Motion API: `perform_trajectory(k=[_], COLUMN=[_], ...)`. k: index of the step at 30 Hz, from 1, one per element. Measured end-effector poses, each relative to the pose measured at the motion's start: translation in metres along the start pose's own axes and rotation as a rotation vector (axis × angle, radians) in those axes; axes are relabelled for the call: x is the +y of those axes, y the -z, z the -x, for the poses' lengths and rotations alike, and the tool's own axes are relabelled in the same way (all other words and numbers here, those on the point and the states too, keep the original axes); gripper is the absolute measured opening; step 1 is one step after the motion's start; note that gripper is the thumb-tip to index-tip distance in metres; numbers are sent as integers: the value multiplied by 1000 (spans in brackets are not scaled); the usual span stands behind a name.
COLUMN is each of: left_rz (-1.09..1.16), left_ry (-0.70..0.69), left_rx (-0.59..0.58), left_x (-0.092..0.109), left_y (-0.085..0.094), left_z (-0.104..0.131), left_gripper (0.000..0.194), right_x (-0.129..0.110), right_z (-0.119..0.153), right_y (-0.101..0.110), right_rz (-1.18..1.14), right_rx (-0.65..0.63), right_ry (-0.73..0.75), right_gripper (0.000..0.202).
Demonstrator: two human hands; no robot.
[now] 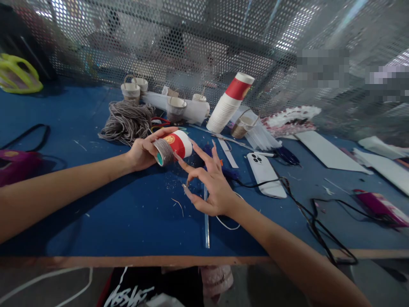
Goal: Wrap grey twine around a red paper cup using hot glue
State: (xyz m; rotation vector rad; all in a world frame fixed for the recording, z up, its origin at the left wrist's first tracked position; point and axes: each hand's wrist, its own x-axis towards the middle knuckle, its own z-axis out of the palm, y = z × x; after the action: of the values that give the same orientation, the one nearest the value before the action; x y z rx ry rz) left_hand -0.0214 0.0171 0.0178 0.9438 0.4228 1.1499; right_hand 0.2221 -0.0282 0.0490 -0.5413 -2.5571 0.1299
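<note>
My left hand (144, 150) is wrapped round a red and white paper cup (179, 144) lying tilted on its side above the table. Grey-brown cord (164, 152) is wound in rows round one end of the cup, where a turquoise face shows. My right hand (209, 183) is beside the cup with its fingers spread; two fingertips reach its side, and whether they press on it I cannot tell. Partly hidden behind the right hand is a blue glue gun (228, 172), and a clear glue stick (207, 230) lies below that hand.
Behind the hands are a cord bundle (128, 121), a stack of paper cups (225, 106) and several small cord-wrapped baskets (176, 109). On the right lie a white phone (266, 175), a black cable (315, 221) and white boards (330, 151). A perforated metal screen (198, 42) borders the table.
</note>
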Motion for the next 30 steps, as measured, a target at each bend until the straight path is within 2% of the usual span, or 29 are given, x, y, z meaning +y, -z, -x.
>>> perform_trajectory(k=[9, 13, 16, 23, 30], left_rz=[14, 38, 6, -22, -81], left_ry=[-26, -1, 42, 88, 34], left_rx=[24, 38, -7, -69, -81], left_x=[-2, -1, -1, -2, -3], left_y=[1, -2, -4, -4, 0], left_z=[-2, -1, 0, -1, -1], left_gripper=[72, 72, 75, 79, 79], right_x=[0, 1, 3, 2, 1], right_z=[-1, 2, 3, 1, 1], right_y=[0, 0, 0, -4, 1], right_rz=[35, 16, -3, -68, -130], right_rx=[27, 177, 247, 36, 5], right_ry=[56, 106, 57, -49, -39], right_gripper=[1, 14, 17, 35, 22])
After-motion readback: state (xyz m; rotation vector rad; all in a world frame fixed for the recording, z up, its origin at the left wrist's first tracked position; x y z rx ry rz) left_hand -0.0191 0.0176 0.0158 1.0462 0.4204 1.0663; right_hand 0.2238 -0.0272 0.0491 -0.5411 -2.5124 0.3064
